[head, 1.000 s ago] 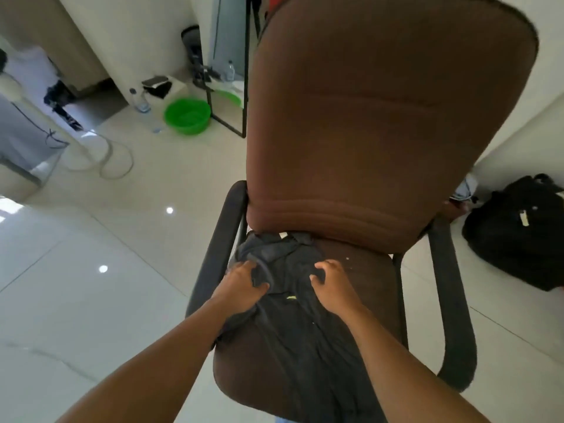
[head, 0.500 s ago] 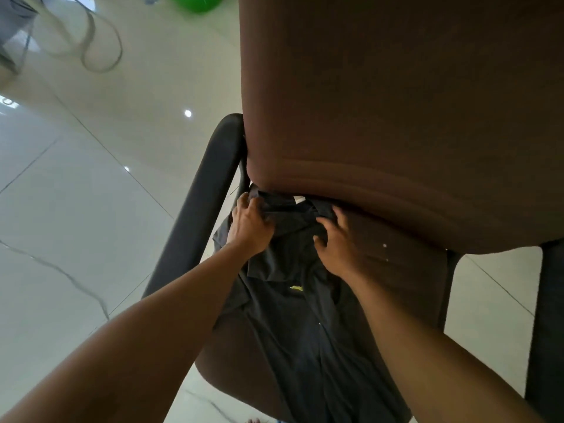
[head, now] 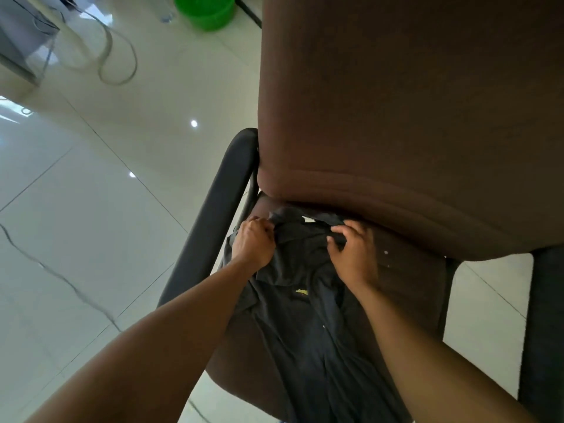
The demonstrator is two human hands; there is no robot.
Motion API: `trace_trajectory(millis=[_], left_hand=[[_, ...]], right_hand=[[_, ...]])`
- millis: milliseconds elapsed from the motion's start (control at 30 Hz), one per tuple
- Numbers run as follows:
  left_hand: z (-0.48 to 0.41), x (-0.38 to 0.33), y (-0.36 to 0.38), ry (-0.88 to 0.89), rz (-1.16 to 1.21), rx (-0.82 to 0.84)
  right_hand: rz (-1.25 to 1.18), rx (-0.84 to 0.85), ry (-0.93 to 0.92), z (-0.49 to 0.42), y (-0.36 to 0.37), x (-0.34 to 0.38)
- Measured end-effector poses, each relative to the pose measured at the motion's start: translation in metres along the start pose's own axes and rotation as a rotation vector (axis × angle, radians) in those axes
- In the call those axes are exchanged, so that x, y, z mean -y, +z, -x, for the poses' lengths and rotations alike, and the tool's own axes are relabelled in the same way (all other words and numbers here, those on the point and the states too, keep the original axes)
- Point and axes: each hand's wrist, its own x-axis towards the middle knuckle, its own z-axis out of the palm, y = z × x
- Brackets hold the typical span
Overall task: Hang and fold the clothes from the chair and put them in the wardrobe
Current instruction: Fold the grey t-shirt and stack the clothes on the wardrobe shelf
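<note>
Firstly, containers: one green basin (head: 207,10) on the floor (head: 76,224), far side of the room, cut by the upper edge of the view. What lies in it cannot be told.

Item, brown chair (head: 396,117): tall padded backrest, padded seat, a black armrest (head: 213,215) on the person's left and a second black armrest (head: 543,331) on the right.

Item, dark shirt (head: 305,331): lies flat along the chair seat with its collar toward the backrest and its lower part running off the front edge of the seat. A small yellow logo (head: 300,292) shows on the chest and a white label (head: 309,220) inside the collar.

Item, left hand (head: 253,242): grip closed, fingers curled round the left side of the collar, close beside the left armrest.

Item, right hand (head: 354,248): grip narrow, thumb and fingers pinching the right side of the collar against the seat.

Surroundings: a pale hose (head: 119,56) loops over the glossy tiles near a grey appliance (head: 18,35) at the upper left, well apart from the chair.

Obstructions: the lower edge of the backrest overhangs the collar, so its rear rim sits partly beneath it. The left armrest flanks the shirt's shoulder, and both forearms cross over the shirt's edges.
</note>
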Motion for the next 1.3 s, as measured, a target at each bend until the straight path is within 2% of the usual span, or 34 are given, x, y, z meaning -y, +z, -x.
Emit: trace_trajectory(millis=[200, 333, 433, 533, 700, 967, 1133, 1200, 1300], left_hand=[[0.042, -0.016, -0.014, 0.150, 0.009, -0.008], [0.083, -0.021, -0.033, 0.239, 0.066, -0.075], [0.124, -0.025, -0.062, 0.318, 0.022, -0.108], [0.166, -0.028, -0.098, 0.366, 0.138, -0.038], [0.227, -0.039, -0.159, 0.548, 0.177, 0.062], [0.330, -0.113, -0.257, 0.788, 0.312, 0.086], [0.395, -0.164, -0.312, 0.975, 0.334, 0.007], [0.424, -0.184, -0.338, 1.077, 0.264, -0.053], [0.468, -0.213, -0.376, 1.187, 0.124, -0.122]], right_hand=[[-0.163, -0.121, 0.004, 0.036, -0.038, 0.014], [-0.217, -0.212, 0.014, 0.075, -0.060, 0.028], [-0.296, -0.318, 0.046, 0.111, -0.081, 0.049], [-0.343, -0.448, 0.032, 0.155, -0.114, 0.076], [-0.356, -0.573, 0.013, 0.233, -0.184, 0.115], [-0.308, -0.776, -0.010, 0.333, -0.319, 0.152], [-0.453, -0.882, -0.006, 0.390, -0.401, 0.172], [-0.501, -0.913, -0.035, 0.414, -0.430, 0.181], [-0.431, -0.923, -0.102, 0.450, -0.471, 0.196]])
